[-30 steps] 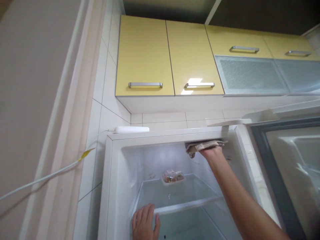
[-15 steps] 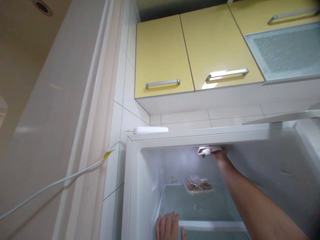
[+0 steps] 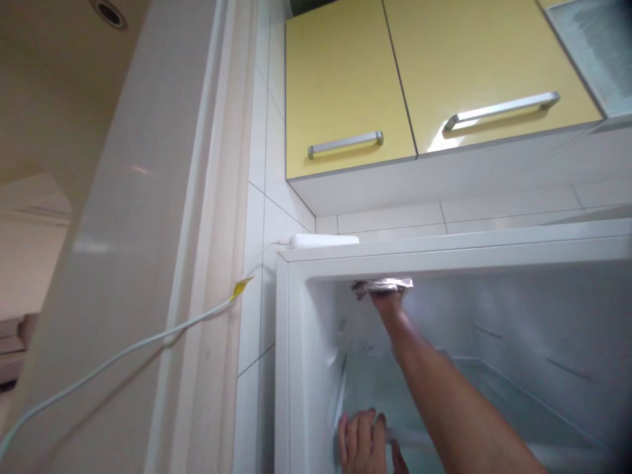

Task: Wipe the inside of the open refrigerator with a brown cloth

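Observation:
My right hand (image 3: 388, 299) is raised inside an open white fridge (image 3: 290, 368), pressing a crumpled cloth (image 3: 382, 286) against its ceiling near the back left. Most of its fingers are hidden behind the cloth. Lower down, my left hand (image 3: 364, 441) rests at the front left of a glass shelf (image 3: 370, 382), beside its pale front strip, with fingers spread slightly and nothing visible in them. My right forearm crosses in front of the shelf.
Yellow wall cabinets (image 3: 345, 85) with metal handles hang above the fridge. A white flat box (image 3: 323, 241) lies on the fridge top. A white cable (image 3: 148, 347) with a yellow tag (image 3: 241, 288) runs along the left wall.
My right hand and the cloth have moved left along the fridge ceiling. The view has shifted, and the packed food seen on the shelf earlier is now hidden behind my right arm.

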The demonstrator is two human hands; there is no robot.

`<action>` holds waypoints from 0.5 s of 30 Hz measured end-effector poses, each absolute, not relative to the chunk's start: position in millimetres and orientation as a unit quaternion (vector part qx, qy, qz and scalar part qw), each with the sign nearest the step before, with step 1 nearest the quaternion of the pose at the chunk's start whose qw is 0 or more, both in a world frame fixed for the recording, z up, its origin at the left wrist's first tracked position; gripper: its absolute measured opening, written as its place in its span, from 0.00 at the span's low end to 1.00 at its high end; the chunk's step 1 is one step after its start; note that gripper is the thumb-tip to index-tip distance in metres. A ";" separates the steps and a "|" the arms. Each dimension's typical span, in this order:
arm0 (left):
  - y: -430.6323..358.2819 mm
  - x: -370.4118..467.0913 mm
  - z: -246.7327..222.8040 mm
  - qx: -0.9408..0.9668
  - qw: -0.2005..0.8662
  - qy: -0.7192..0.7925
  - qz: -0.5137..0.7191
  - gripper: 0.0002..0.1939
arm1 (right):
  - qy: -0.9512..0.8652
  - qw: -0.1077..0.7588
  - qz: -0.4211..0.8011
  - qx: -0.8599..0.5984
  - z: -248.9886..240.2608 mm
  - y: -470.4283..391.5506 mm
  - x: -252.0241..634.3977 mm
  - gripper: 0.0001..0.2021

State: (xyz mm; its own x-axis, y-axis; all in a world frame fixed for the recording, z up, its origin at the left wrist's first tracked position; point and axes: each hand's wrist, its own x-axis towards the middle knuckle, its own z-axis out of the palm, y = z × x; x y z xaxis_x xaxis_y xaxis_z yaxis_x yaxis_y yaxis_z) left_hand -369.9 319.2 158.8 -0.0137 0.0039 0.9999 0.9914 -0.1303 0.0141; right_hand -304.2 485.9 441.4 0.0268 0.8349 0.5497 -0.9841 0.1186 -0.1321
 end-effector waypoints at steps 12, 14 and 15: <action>312.5 -365.5 161.4 -0.544 0.410 -0.476 -0.556 0.14 | -0.289 0.686 0.652 0.142 439.8 468.3 -306.2 0.24; 310.5 -363.3 163.7 -0.550 0.396 -0.479 -0.558 0.15 | -0.295 0.699 0.638 0.131 436.0 470.6 -262.6 0.24; 309.8 -362.5 164.6 -0.549 0.394 -0.480 -0.560 0.15 | -0.298 0.707 0.629 0.125 435.1 470.8 -239.6 0.23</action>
